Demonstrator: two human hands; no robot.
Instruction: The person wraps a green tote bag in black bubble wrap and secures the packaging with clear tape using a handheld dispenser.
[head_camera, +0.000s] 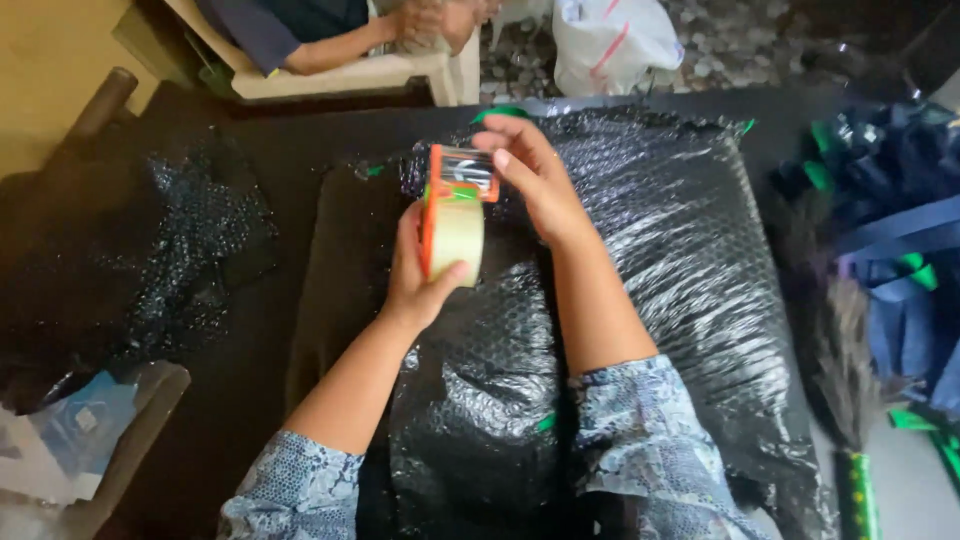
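We see one tape dispenser (455, 215), orange-framed with a single roll of pale tape, held upright above one large bundle wrapped in black bubble wrap (650, 270) that lies on the dark desk (250, 140). Our left hand (420, 275) wraps the roll from below, its fingers (408, 232) curled behind it and the thumb pressed on the near face, probably to steady the tool. Our right hand (535, 175) reaches the dispenser's top end; its fingers (500, 158) are close together and appear to pinch at the cutter edge, apparently where the loose end of tape sits, though the tape end itself is too small to tell. Left of the left fingers lies one loose sheet of bubble wrap (190, 240). Beyond the right fingers, across the desk, sits one other person (300, 30). Far right of the right fingers lie one feather duster (850, 370) and a heap of blue bags (900, 200).
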